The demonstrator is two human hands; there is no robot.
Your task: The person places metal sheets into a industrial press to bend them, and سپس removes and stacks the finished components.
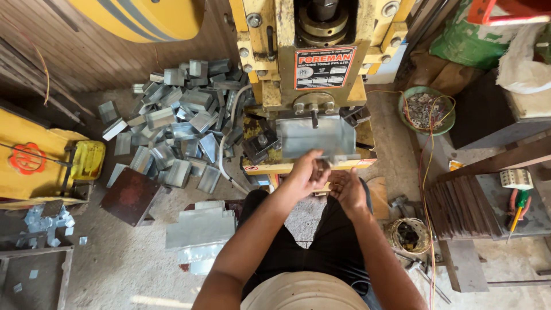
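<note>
A flat grey sheet-metal piece (314,138) lies on the bed of a yellow press machine (275,63), under its ram. My left hand (307,174) grips the near edge of that piece with fingers curled on it. My right hand (347,189) sits just to the right and nearer to me, fingers bent, close to the piece's near right corner; whether it touches the metal is unclear. My legs in dark trousers are below the hands.
A heap of bent grey metal parts (183,115) lies on the floor left of the press. Flat blanks (201,232) are stacked by my left knee. A green bowl of scraps (426,109), wires, a wire coil (406,235) and pliers (519,204) are at right.
</note>
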